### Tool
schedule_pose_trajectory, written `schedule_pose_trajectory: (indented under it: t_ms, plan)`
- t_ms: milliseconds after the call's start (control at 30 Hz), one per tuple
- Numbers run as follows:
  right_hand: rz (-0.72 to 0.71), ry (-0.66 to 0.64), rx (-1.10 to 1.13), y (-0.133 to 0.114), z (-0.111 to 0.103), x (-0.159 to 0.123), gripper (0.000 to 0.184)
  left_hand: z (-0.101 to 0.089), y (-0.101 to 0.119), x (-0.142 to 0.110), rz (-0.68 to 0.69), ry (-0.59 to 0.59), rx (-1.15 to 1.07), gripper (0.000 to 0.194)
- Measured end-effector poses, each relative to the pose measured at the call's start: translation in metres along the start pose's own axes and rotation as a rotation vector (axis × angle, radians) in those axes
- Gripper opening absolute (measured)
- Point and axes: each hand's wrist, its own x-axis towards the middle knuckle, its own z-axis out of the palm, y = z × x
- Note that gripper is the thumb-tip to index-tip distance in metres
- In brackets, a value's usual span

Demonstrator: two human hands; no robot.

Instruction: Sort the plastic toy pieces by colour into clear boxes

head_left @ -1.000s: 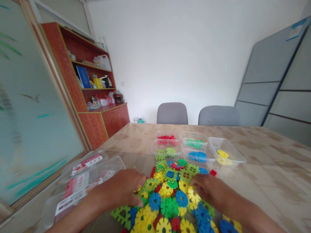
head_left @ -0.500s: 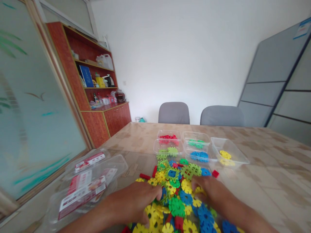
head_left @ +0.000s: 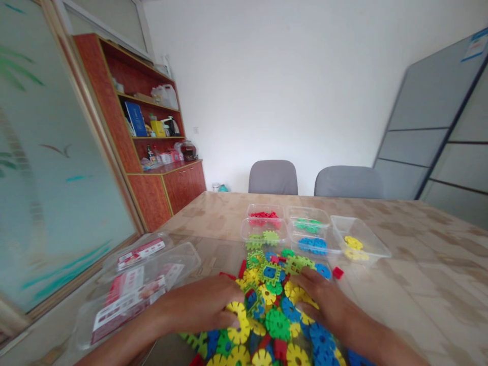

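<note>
A heap of notched plastic building discs and square pieces lies on the table before me, in yellow, blue, green and red. My left hand [head_left: 211, 305] is at the heap's left side, its thumb and fingers closed on a yellow notched disc [head_left: 239, 325]. On the right side, my right hand [head_left: 324, 295] reaches into the heap, its fingers curled about another yellow notched disc [head_left: 299, 294]. Between the hands lie a green notched disc [head_left: 277, 324] and a blue one [head_left: 290, 309]. A light green square frame piece [head_left: 270, 274] rests farther back.
Behind the heap stand clear tubs holding red pieces [head_left: 265, 218], green discs [head_left: 308, 225], light green squares [head_left: 270, 237], blue discs [head_left: 312, 246] and yellow discs [head_left: 354, 243]. Clear lids [head_left: 183, 259] with labels lie at the left. A red piece [head_left: 338, 273] sits right of the heap.
My left hand has drawn back to the left and now has a yellow disc lifted in it. My right hand has shifted slightly left and closed around a yellow disc.
</note>
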Motion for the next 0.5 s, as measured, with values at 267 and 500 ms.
schedule_pose_trajectory:
  t_ms: [267,500]
  plan:
    - [0.005,0.001,0.035,0.004,0.003,-0.002,0.041,0.006,0.002,-0.004,0.043,-0.144,-0.002,0.024]
    - [-0.029,0.013,0.117,-0.001,-0.001,-0.003,0.031,0.024,0.015,-0.001,0.018,-0.105,0.152,0.033]
